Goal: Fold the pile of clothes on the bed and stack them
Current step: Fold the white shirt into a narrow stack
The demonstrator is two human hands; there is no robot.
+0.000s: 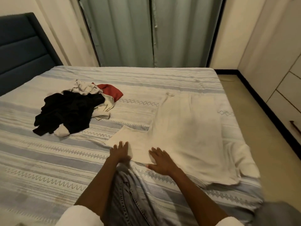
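Two hands, the left hand (120,151) and right hand (160,161), press flat with fingers spread on a cream garment (184,132) laid out near the bed's (48,160) right edge. Smoothing seems underway; next comes a fold, while the unfolded pile (73,110) waits toward the headboard side.

Bedroom: bed (146,82), curtains (146,30).
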